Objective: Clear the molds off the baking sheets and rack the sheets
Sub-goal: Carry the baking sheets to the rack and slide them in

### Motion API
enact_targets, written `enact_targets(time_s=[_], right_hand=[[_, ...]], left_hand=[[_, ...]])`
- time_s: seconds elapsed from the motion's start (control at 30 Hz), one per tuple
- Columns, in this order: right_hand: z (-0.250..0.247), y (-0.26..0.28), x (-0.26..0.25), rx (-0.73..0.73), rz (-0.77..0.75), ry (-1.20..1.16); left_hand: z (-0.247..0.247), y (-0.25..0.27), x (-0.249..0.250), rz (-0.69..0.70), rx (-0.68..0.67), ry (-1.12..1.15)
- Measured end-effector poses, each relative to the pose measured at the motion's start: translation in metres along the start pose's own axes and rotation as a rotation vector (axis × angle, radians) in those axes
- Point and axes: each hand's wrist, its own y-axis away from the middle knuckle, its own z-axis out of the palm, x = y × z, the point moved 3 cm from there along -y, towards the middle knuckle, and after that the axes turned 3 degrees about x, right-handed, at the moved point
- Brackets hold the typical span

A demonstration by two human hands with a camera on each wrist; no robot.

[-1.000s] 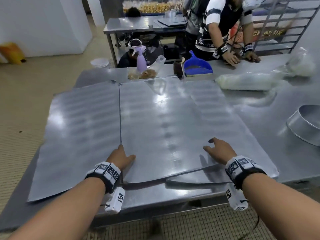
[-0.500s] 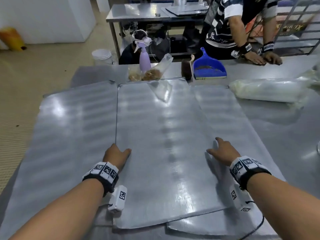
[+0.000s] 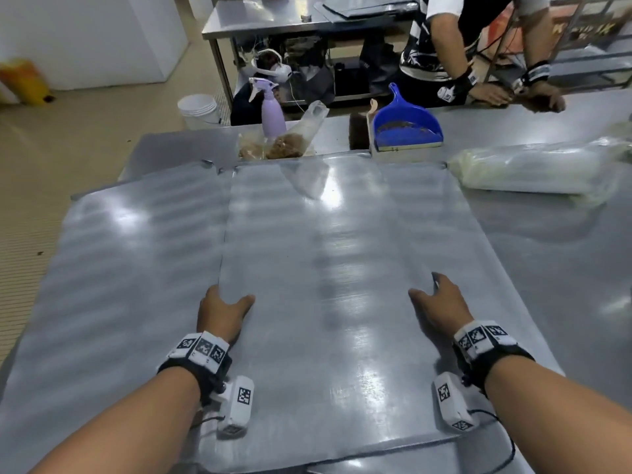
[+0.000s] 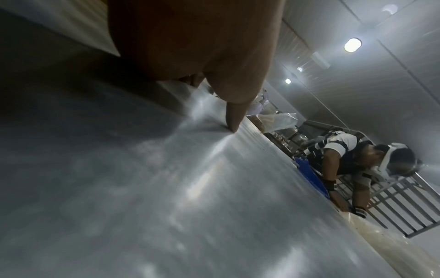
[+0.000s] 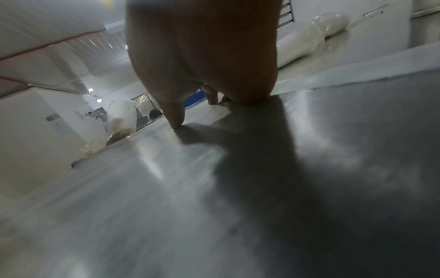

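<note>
Three flat metal baking sheets lie side by side on the steel table, with no molds on them. The middle sheet [image 3: 325, 268] lies on top, overlapping the left sheet [image 3: 136, 268] and the right sheet [image 3: 478, 268]. My left hand [image 3: 222, 309] grips the middle sheet's left edge, thumb on top and fingers curled over the edge. My right hand [image 3: 441, 302] grips its right edge the same way. In the left wrist view the left hand [image 4: 202, 56] presses its thumb tip on the sheet [image 4: 190, 188]. The right hand [image 5: 202, 56] presses its thumb on the sheet [image 5: 166, 188].
Along the table's far edge stand a purple spray bottle [image 3: 272, 112], a plastic bag of crumbs [image 3: 290, 145] and a blue dustpan [image 3: 407, 126]. A long clear plastic bundle [image 3: 533, 172] lies at the right. Another person [image 3: 455, 46] leans on the far right corner, beside a metal rack [image 3: 598, 29].
The middle sheet has slid toward me with both hands on its edges, and its near end now reaches further over the table's front. My view has moved closer over the table.
</note>
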Motion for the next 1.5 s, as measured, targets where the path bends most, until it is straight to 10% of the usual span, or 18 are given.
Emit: enact_targets(time_s=[0.6,0.97,1.5], right_hand=[[-0.135,-0.035,0.102,0.115,0.006,-0.055],[-0.115,-0.073,0.144,0.013,0.095,0.286],[-0.125,-0.060,0.126,-0.030,-0.005,0.001]], left_hand=[[0.128,0.067,0.088,0.099,-0.118,-0.002],[0.131,0.052,0.086,0.080,-0.222,-0.298],[0.122,0.060,0.076,0.090,-0.200,-0.044]])
